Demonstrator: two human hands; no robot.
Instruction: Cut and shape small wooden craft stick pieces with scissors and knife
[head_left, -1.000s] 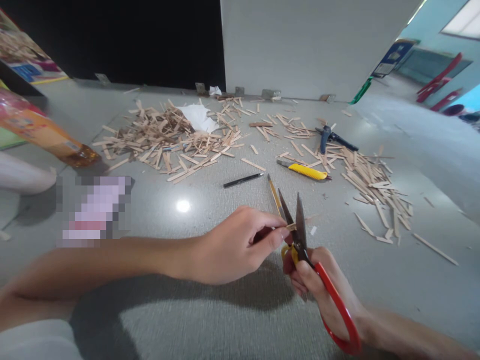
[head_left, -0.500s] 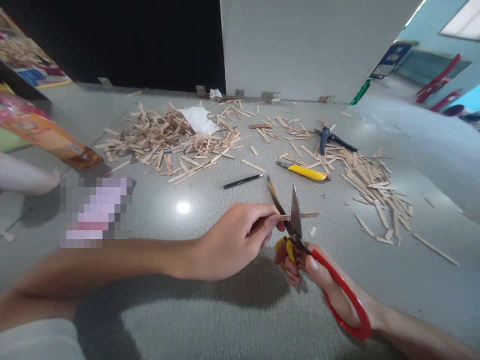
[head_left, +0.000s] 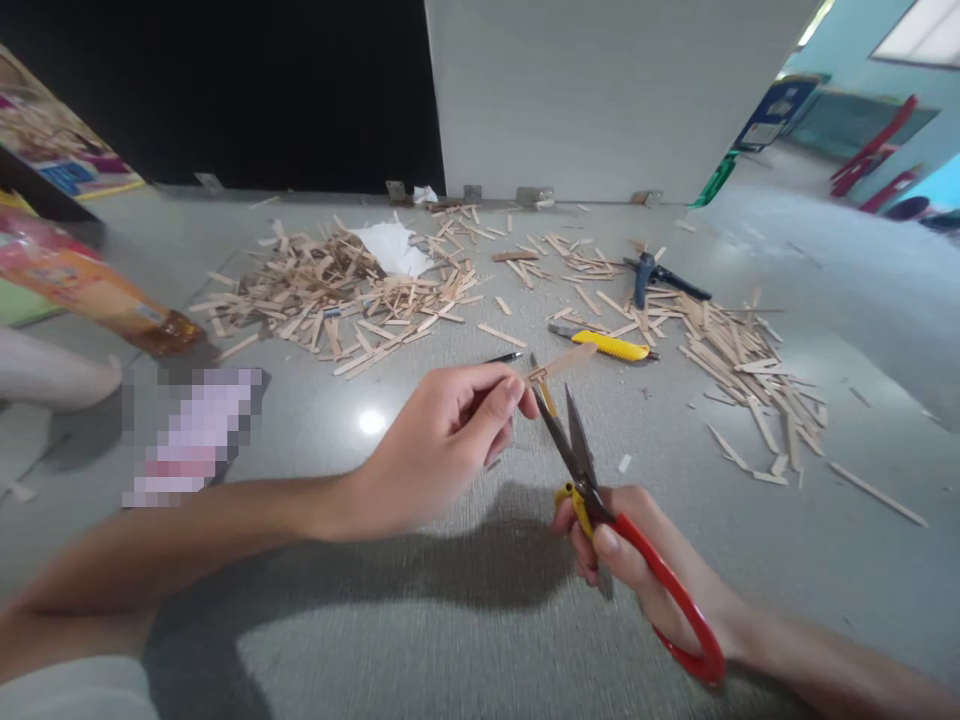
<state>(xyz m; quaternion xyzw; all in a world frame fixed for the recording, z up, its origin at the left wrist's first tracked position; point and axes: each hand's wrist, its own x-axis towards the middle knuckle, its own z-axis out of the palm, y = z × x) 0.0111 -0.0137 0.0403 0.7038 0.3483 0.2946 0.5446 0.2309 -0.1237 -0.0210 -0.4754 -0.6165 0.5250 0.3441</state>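
Between the thumb and fingers of my left hand (head_left: 442,450) is a thin wooden stick (head_left: 566,363), angled up to the right. My right hand (head_left: 652,550) grips scissors (head_left: 581,455) with a large red handle loop; their blades stand slightly apart, just below and right of the stick. A yellow item, perhaps tape or another tool, shows by the right fingers, partly hidden. Beyond the stick lies a yellow utility knife (head_left: 611,345). A black pen (head_left: 504,358) is partly covered by my left hand.
A heap of wooden sticks (head_left: 300,290) with white tissue (head_left: 394,248) lies at back left. More sticks (head_left: 757,370) and a dark clamp-like tool (head_left: 664,277) are at right. An orange bottle (head_left: 97,280), a blurred-out flat object (head_left: 199,430) and another person's limb (head_left: 52,370) are at left.
My left hand has drawn the stick up and left, out from between the scissor blades, and tilted it. The blades have come closer together.
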